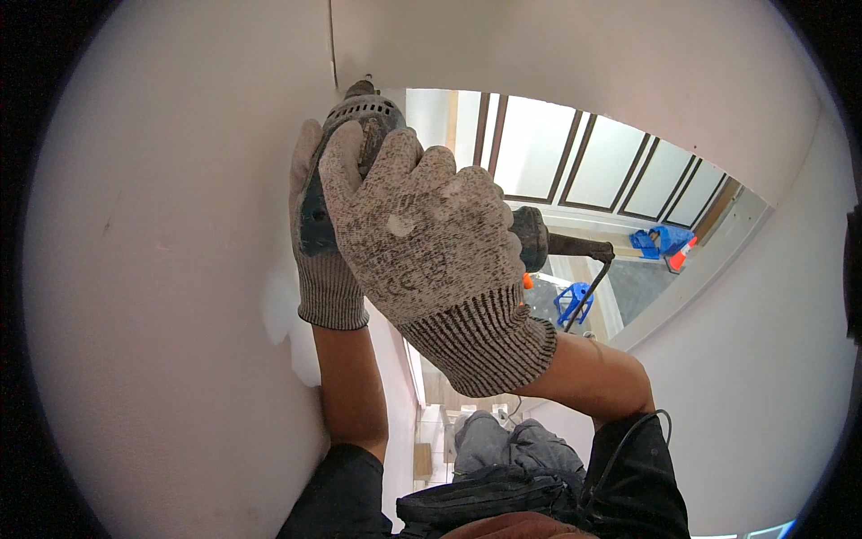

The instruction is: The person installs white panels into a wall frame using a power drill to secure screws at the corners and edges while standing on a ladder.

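My right hand [422, 225], in a speckled grey knit glove, is closed on a dark corded power tool [359, 112], covering much of its body. My left hand [314, 269], gloved alike, wraps round the tool from the left, mostly hidden behind my right. The tool's narrow tip [366, 81] points up at the white panel [557, 45], close to the corner with the left wall [153, 225], beside a thin dark vertical line. Whether the tip touches the panel I cannot tell. Its rear, with the cord, sticks out right of my right hand.
An opening in the panel shows framed glazed panels [539, 153] and a floor [642, 287] below with a blue stool [575, 302], blue items [663, 241] and an orange cone [682, 253]. A white wall [763, 359] curves down at right; my grey-trousered legs show at bottom.
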A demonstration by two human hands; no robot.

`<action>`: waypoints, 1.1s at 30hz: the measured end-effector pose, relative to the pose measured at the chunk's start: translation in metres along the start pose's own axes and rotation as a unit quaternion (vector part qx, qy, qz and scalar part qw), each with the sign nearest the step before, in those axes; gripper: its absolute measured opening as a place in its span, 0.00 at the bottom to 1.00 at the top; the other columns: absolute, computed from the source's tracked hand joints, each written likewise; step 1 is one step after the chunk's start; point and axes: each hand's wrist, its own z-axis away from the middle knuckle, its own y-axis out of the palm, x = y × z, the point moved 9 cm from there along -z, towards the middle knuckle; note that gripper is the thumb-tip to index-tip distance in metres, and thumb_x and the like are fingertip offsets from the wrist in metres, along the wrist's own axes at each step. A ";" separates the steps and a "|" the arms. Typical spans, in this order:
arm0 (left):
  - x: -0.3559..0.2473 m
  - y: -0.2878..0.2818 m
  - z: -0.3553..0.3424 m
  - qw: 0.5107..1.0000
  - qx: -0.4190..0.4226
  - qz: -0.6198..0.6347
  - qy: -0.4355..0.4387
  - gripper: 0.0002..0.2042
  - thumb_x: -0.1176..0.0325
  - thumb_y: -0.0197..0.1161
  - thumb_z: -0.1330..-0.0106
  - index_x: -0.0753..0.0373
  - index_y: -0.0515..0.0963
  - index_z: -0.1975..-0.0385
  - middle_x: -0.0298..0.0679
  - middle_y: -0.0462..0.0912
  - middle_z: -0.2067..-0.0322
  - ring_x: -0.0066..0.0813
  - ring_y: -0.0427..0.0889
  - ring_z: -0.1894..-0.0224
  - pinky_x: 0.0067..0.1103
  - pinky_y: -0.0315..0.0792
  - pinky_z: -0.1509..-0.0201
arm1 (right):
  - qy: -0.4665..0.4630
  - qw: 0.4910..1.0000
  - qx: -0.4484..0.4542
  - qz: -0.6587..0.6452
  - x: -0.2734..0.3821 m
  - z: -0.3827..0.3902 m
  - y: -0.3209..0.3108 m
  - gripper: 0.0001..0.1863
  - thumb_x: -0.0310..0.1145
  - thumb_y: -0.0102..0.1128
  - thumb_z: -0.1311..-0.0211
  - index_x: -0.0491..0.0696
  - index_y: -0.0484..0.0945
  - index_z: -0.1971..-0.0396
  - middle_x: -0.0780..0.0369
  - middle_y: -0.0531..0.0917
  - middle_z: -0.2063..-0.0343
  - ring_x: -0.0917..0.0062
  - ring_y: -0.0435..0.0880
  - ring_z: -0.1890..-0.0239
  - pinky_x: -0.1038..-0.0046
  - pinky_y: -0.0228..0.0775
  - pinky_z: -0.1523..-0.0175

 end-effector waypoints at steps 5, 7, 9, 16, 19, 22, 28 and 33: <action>-0.002 0.015 -0.012 0.992 0.082 0.073 -0.058 0.24 0.58 0.48 0.15 0.70 0.64 0.30 0.56 0.81 0.44 0.40 0.91 0.49 0.27 0.93 0.52 | -0.014 1.000 -0.018 0.002 0.001 0.002 0.001 0.31 0.43 0.65 0.29 0.40 0.70 0.34 0.53 0.80 0.47 0.71 0.84 0.45 0.62 0.80 0.43; -0.003 0.026 -0.017 0.978 0.137 0.120 -0.100 0.24 0.58 0.47 0.15 0.71 0.65 0.31 0.56 0.81 0.44 0.40 0.91 0.50 0.27 0.93 0.53 | -0.018 1.000 -0.024 0.005 0.001 0.003 0.001 0.31 0.43 0.66 0.29 0.40 0.70 0.35 0.53 0.80 0.48 0.71 0.84 0.45 0.62 0.81 0.43; -0.007 0.031 -0.014 0.970 0.167 0.151 -0.093 0.24 0.57 0.47 0.15 0.72 0.66 0.32 0.56 0.81 0.44 0.40 0.91 0.50 0.26 0.93 0.53 | -0.021 0.999 -0.033 0.004 0.001 0.005 0.001 0.31 0.43 0.66 0.29 0.40 0.70 0.35 0.53 0.81 0.48 0.71 0.84 0.46 0.62 0.81 0.44; -0.005 0.008 -0.007 0.996 0.075 0.037 -0.022 0.25 0.55 0.47 0.15 0.71 0.67 0.32 0.56 0.82 0.46 0.39 0.91 0.51 0.27 0.93 0.52 | -0.038 0.998 -0.051 0.009 0.003 0.012 0.001 0.31 0.43 0.66 0.30 0.40 0.71 0.35 0.53 0.81 0.49 0.70 0.85 0.47 0.62 0.82 0.46; -0.001 0.007 -0.011 0.994 0.083 0.058 -0.043 0.25 0.55 0.47 0.15 0.71 0.67 0.32 0.56 0.82 0.46 0.39 0.91 0.51 0.27 0.93 0.52 | -0.041 0.998 -0.055 0.011 0.003 0.015 0.001 0.31 0.43 0.67 0.31 0.41 0.71 0.36 0.53 0.81 0.49 0.70 0.85 0.47 0.62 0.82 0.46; 0.000 0.008 -0.014 0.992 0.089 0.070 -0.053 0.25 0.55 0.47 0.15 0.71 0.67 0.33 0.56 0.82 0.46 0.39 0.91 0.51 0.27 0.93 0.52 | -0.047 0.997 -0.059 0.015 0.003 0.016 0.001 0.31 0.43 0.67 0.31 0.41 0.71 0.36 0.53 0.81 0.50 0.69 0.85 0.48 0.62 0.82 0.47; 0.001 0.008 -0.011 0.993 0.079 0.064 -0.052 0.25 0.54 0.47 0.15 0.71 0.68 0.33 0.56 0.82 0.46 0.39 0.91 0.51 0.27 0.93 0.53 | -0.050 0.996 -0.070 0.019 0.003 0.013 0.000 0.31 0.42 0.68 0.32 0.41 0.72 0.37 0.53 0.82 0.51 0.69 0.86 0.49 0.62 0.83 0.49; 0.006 0.012 -0.018 0.990 0.090 0.081 -0.067 0.25 0.54 0.47 0.15 0.71 0.68 0.34 0.56 0.83 0.47 0.39 0.92 0.51 0.27 0.93 0.53 | -0.050 0.996 -0.072 0.022 0.002 0.012 0.001 0.31 0.42 0.68 0.33 0.41 0.72 0.37 0.53 0.82 0.51 0.69 0.86 0.50 0.62 0.84 0.50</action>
